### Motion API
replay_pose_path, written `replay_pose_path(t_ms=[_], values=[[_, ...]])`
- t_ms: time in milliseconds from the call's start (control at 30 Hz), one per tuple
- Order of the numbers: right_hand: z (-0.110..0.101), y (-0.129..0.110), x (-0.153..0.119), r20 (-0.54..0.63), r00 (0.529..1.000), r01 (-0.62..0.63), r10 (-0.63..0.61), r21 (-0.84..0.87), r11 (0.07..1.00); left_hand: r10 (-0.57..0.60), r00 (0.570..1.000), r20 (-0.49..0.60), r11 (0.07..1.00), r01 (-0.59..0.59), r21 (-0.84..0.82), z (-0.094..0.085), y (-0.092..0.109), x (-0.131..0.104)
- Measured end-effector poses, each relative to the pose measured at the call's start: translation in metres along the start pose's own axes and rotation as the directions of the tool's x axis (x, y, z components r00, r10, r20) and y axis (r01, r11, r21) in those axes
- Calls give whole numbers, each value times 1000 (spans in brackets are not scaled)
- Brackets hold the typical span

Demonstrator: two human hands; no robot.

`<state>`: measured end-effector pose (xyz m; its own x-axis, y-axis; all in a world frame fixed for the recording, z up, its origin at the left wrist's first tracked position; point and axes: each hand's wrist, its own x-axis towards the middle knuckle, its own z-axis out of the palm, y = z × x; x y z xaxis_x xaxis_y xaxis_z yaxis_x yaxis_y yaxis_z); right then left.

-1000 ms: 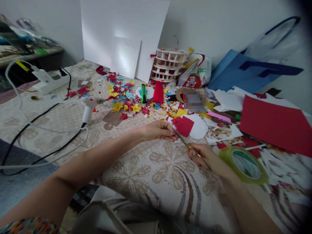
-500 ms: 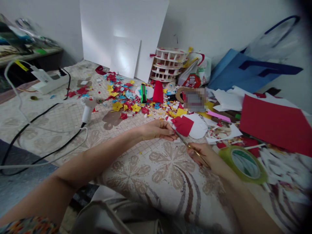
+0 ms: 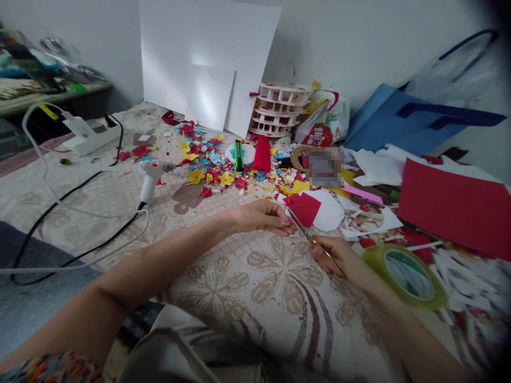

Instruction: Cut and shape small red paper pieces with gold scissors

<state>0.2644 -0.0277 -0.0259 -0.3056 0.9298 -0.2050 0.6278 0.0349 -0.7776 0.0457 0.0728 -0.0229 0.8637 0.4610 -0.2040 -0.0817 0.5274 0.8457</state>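
My right hand (image 3: 329,255) is closed on gold-handled scissors (image 3: 302,229), whose blades point up and left toward my other hand. The fingers of my left hand (image 3: 266,217) are pinched together at the blade tips; what they hold is too small to make out. Just beyond the blades lies a square of red paper (image 3: 304,207), partly over a white paper disc (image 3: 329,210). Both hands are just above the patterned tablecloth (image 3: 279,276).
Small coloured paper flowers (image 3: 195,176) and scraps cover the middle. A white glue gun (image 3: 148,181) with its cord lies left. Clear tape (image 3: 407,274), red sheets (image 3: 451,205) and white offcuts lie right. Behind stand a white tiered frame (image 3: 279,109) and a blue bag (image 3: 393,119).
The whole view has shifted slightly, so things appear a little farther right and lower. The scissors' tips and my left fingers stay close together, with both hands in nearly the same pose.
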Motion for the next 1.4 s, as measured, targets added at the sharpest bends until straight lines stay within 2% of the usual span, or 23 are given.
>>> replay_pose_path(t_ms=[100, 233, 400, 467, 600, 800, 900, 1000, 1133, 1400], values=[[1, 14, 2, 83, 996, -35, 18, 205, 978, -8, 1000, -22, 1000, 8, 5, -1, 0, 1], [1, 27, 3, 124, 992, -39, 7, 264, 964, -4, 998, -56, 999, 6, 36, -1, -1, 1], [-1, 23, -2, 101, 995, 7, -25, 180, 984, 59, 986, -156, 997, -50, 62, -2, -2, 1], [-1, 19, -4, 102, 994, 28, -44, 154, 988, 65, 985, -163, 997, -59, 41, -3, -2, 2], [-1, 13, -7, 104, 994, 3, -17, 139, 990, 45, 985, -166, 999, -46, -6, -4, -4, 4], [-2, 6, -9, 119, 992, -47, 34, 106, 993, 39, 962, -270, 998, -52, -43, -3, -3, 4], [-3, 4, -8, 113, 993, -24, 19, 38, 999, 8, 952, -306, 995, -38, -93, -3, -3, 3], [-2, 5, -6, 91, 996, 17, -13, -51, 999, -27, 952, -305, 990, -18, -143, -2, -3, 3], [0, 5, -6, 74, 997, -26, 33, -85, 996, -59, 960, -275, 983, 8, -184, 2, -2, 2], [0, -14, -5, 92, 994, -49, 63, -149, 988, -118, 957, -265, 970, 53, -239, 7, -4, 2]])
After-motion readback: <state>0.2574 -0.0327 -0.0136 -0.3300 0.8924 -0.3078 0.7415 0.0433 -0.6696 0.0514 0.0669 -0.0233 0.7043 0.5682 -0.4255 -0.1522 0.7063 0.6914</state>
